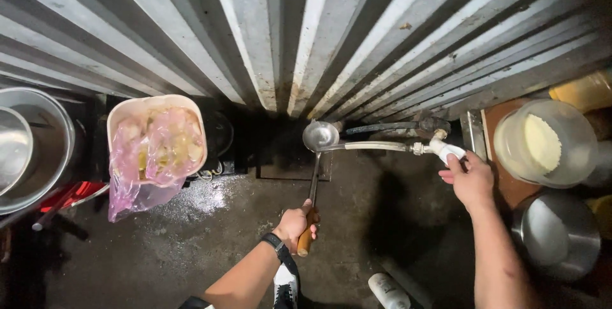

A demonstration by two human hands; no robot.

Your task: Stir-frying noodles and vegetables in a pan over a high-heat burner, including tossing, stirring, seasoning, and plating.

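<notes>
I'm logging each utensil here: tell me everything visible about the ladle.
The ladle has a round, shiny metal bowl, a long thin dark shaft and a wooden-looking grip. The left hand grasps that grip, holding the bowl up under the end of the white pipe, above the wet concrete floor. Contents cannot be made out.

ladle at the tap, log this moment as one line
left hand: grips ladle by wooden handle | ladle bowl: under pipe spout | right hand: on white tap | floor: wet
</notes>
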